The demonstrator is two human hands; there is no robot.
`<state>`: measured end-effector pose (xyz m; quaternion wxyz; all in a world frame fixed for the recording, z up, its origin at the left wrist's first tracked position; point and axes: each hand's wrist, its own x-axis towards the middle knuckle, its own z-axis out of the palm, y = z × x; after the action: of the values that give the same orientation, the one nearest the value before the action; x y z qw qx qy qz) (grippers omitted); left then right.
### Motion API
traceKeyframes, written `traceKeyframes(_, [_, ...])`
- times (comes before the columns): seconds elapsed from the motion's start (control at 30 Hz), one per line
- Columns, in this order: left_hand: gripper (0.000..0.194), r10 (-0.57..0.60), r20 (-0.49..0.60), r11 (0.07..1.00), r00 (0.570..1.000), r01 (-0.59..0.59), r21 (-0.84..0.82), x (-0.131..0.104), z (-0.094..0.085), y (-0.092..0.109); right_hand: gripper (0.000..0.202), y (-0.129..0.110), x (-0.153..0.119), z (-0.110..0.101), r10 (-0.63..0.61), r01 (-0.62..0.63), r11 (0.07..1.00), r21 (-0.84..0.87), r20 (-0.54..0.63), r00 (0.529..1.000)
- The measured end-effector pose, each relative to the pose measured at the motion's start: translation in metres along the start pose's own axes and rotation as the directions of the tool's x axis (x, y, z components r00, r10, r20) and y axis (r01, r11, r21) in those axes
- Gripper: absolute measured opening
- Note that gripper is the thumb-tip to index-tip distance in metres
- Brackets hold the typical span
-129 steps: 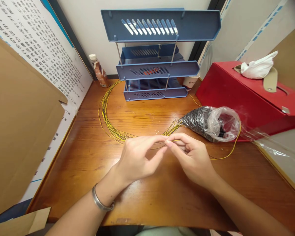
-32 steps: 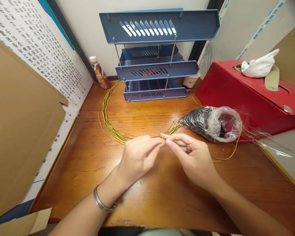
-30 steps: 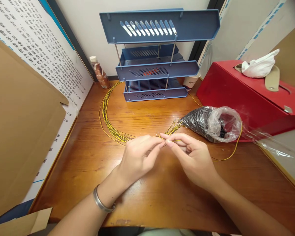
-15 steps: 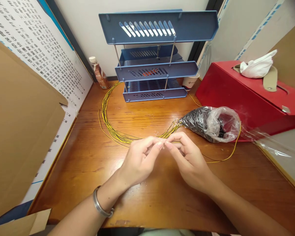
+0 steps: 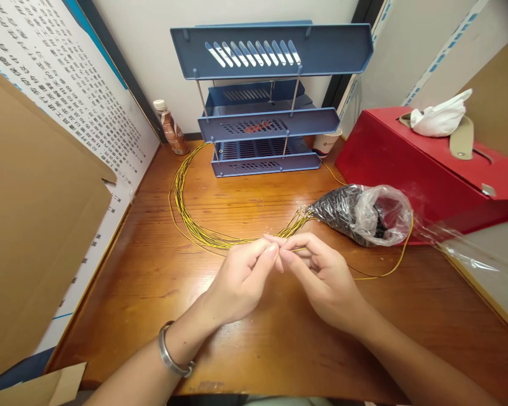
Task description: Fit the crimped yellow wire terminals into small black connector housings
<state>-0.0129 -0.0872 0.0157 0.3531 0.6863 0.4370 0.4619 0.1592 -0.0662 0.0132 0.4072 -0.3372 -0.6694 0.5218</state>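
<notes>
My left hand (image 5: 241, 276) and my right hand (image 5: 328, 279) meet fingertip to fingertip over the wooden table, both in a pinch. A yellow wire passes by my right fingers; what sits between the fingertips is too small to make out. Just behind my hands curves a bundle of yellow and black wires (image 5: 186, 217), its near end lying by the neck of a clear plastic bag (image 5: 341, 208) with dark contents. One yellow and black wire loops from the bag's right side back toward my right hand.
A blue three-tier tray rack (image 5: 271, 53) stands at the back, between a brown bottle (image 5: 172, 131) and a paper cup (image 5: 327, 142). On the right is a red box (image 5: 423, 163) with white tissue (image 5: 442, 115). Cardboard (image 5: 38, 214) and a printed sheet (image 5: 88, 101) line the left side.
The fingers of both hands have shifted slightly, and the left fingertips now extend a little past the right ones. The view has tilted a touch.
</notes>
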Motion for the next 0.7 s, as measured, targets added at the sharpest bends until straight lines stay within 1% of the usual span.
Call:
traceKeyframes(0.13, [0.042,-0.026,-0.014,0.999,1.0,0.027,0.027,-0.001,0.001,-0.002,0.015,0.0,-0.001,-0.001,0.009,-0.009,0.999,-0.038,-0.005,1.0])
traceKeyframes(0.23, [0.048,-0.048,-0.047,0.997,0.998,0.051,0.065,0.0,0.0,-0.003,0.014,0.001,-0.001,-0.002,0.027,-0.028,0.999,-0.028,-0.035,0.999])
traceKeyframes(0.3, [0.05,-0.039,-0.083,0.992,0.996,0.048,0.119,0.002,-0.002,-0.003,0.015,0.0,0.0,-0.003,0.049,-0.049,0.999,-0.011,-0.056,0.997])
traceKeyframes(0.37, [0.048,0.016,-0.137,0.977,0.99,0.013,0.213,0.004,-0.006,-0.003,0.016,0.0,0.0,-0.004,0.066,-0.066,0.998,-0.001,-0.067,0.996])
traceKeyframes(0.4, [0.043,0.059,-0.162,0.963,0.985,-0.013,0.27,0.005,-0.008,-0.003,0.017,-0.001,0.0,-0.004,0.07,-0.071,0.998,0.0,-0.071,0.995])
traceKeyframes(0.43, [0.035,0.105,-0.181,0.944,0.978,-0.041,0.326,0.006,-0.009,-0.003,0.017,-0.001,0.0,-0.004,0.074,-0.074,0.997,0.0,-0.073,0.995])
traceKeyframes(0.5, [0.014,0.188,-0.183,0.904,0.965,-0.097,0.417,0.006,-0.011,-0.004,0.018,-0.001,0.0,-0.003,0.075,-0.075,0.997,-0.002,-0.08,0.994])
traceKeyframes(0.53, [0.011,0.225,-0.171,0.885,0.959,-0.128,0.448,0.006,-0.011,-0.004,0.018,-0.001,0.0,-0.003,0.077,-0.077,0.997,-0.002,-0.083,0.994])
traceKeyframes(0.6, [0.019,0.292,-0.141,0.849,0.946,-0.188,0.494,0.004,-0.01,-0.006,0.017,-0.001,0.0,-0.003,0.081,-0.081,0.997,0.003,-0.085,0.993])
traceKeyframes(0.7, [0.018,0.374,-0.111,0.812,0.921,-0.267,0.519,0.003,-0.009,-0.007,0.017,0.0,0.0,-0.002,0.07,-0.069,0.998,0.014,-0.085,0.994])
